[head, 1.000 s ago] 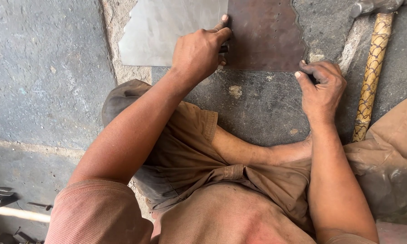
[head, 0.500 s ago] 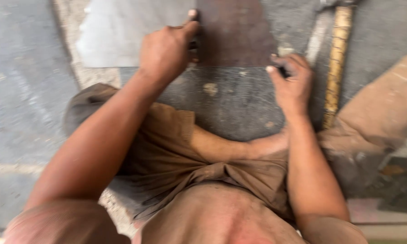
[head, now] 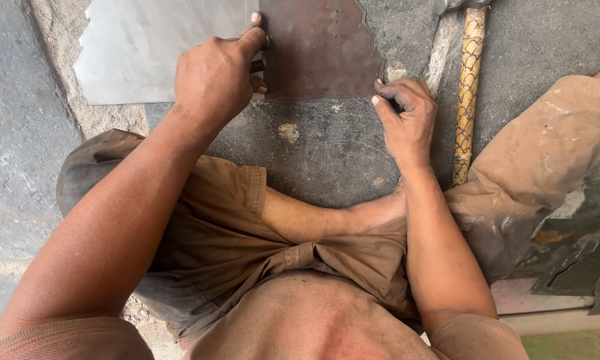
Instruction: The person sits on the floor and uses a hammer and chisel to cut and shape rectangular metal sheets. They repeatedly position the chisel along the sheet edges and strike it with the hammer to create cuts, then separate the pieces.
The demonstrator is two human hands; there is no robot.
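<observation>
Head view: left hand [head: 213,77] fisted, fingers round a small tool (mostly hidden), right hand [head: 407,120] fingers pinching brown sheet [head: 317,50] corner.

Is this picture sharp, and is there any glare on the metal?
Head view: sharp throughout, no motion blur; the left hand and right hand are crisp. Soft, even daylight, with weak shadows. The pale sheet shows a mild sheen, no harsh glare; the brown sheet looks matt.
</observation>
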